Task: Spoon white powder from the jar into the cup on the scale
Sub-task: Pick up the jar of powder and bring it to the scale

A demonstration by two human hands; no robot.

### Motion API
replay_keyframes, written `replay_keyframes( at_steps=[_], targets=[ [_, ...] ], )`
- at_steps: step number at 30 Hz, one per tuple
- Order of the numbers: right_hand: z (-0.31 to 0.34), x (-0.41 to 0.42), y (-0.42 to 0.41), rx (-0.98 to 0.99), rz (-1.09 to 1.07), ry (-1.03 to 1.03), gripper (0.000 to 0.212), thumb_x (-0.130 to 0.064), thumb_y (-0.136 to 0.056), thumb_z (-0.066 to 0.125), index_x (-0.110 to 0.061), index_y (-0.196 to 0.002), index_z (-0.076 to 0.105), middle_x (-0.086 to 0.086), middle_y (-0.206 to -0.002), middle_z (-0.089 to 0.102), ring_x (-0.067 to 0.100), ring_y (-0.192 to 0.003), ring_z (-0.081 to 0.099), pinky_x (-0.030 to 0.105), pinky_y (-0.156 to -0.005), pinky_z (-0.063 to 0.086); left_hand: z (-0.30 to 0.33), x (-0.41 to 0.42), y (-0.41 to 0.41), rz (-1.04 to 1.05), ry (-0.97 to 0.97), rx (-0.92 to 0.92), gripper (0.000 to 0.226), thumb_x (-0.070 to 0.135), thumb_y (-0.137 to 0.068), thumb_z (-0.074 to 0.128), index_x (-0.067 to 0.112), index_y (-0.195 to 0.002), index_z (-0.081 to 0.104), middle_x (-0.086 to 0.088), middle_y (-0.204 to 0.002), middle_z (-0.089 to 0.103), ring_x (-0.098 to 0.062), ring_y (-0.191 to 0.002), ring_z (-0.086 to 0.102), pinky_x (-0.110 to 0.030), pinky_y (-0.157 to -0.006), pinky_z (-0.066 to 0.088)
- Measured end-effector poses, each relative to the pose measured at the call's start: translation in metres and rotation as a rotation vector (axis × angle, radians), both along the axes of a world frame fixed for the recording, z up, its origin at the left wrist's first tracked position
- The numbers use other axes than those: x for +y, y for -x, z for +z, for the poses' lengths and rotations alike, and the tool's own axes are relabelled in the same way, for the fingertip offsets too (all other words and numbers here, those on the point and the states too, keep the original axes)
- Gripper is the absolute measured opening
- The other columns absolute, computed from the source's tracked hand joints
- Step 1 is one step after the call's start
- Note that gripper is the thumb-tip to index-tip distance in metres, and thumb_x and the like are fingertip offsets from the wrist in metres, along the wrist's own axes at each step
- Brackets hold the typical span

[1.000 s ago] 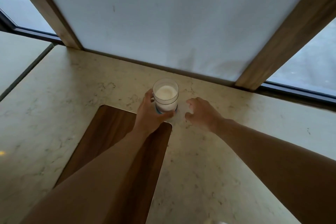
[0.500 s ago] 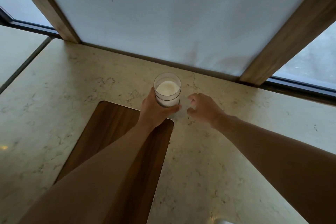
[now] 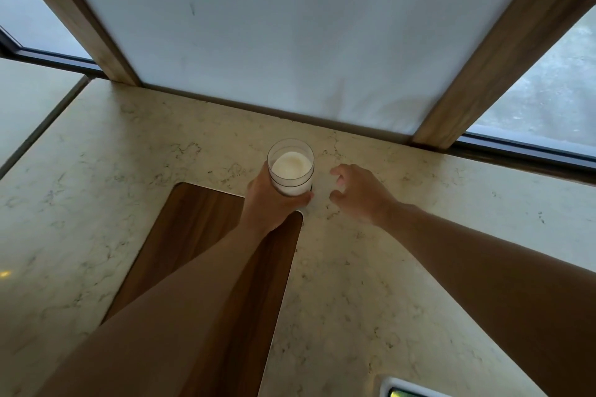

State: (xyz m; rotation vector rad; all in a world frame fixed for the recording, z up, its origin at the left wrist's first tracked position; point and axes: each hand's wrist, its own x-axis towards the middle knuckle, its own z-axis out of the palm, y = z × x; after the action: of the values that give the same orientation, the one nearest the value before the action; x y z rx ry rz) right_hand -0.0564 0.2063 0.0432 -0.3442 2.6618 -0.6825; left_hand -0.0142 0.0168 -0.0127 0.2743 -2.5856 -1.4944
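A clear jar [image 3: 291, 167] holding white powder, with no lid on it, is near the middle of the marble counter [image 3: 371, 284]. My left hand [image 3: 269, 203] is wrapped around its lower part from the near side. My right hand [image 3: 359, 192] hovers just to the right of the jar, fingers curled and apart, holding nothing and not touching the jar. No cup, scale or spoon is in sight, except for a small bright device edge [image 3: 409, 390] at the bottom of the frame.
A dark wooden board [image 3: 193, 235] lies on the counter under my left forearm. A white blind [image 3: 274, 35] between two wooden posts closes off the back, with windows to both sides. The counter's left edge drops off at a seam [image 3: 45, 126].
The jar in my left hand has risen slightly off the counter and shifted a little right. My right hand stays beside it, barely moved. The view has tilted a bit.
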Motion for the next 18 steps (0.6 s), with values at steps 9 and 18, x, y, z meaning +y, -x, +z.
replay_keyframes(
  at_steps=[9,18],
  targets=[
    [0.017,0.029,-0.031,0.014,-0.066,0.026,0.053,-0.021,-0.089,0.064,-0.016,-0.14,0.049,0.007,-0.133,0.058,0.022,-0.12,0.057,0.039,-0.099,0.05,0.039,0.019,-0.028,-0.029,-0.003,0.057,0.091,0.056,-0.054,0.087,0.03,-0.13,0.044,0.018,-0.115,0.057,-0.006,-0.107,0.055,-0.037,-0.091,0.051],
    [0.05,0.077,-0.102,0.018,-0.109,-0.016,0.056,-0.023,-0.089,0.066,-0.019,-0.142,0.047,0.007,-0.138,0.054,0.023,-0.122,0.054,0.035,-0.098,0.048,0.085,0.062,-0.089,-0.088,-0.044,0.066,0.091,0.05,-0.053,0.09,0.027,-0.131,0.048,0.015,-0.116,0.062,-0.005,-0.107,0.057,-0.031,-0.088,0.052]
  ],
)
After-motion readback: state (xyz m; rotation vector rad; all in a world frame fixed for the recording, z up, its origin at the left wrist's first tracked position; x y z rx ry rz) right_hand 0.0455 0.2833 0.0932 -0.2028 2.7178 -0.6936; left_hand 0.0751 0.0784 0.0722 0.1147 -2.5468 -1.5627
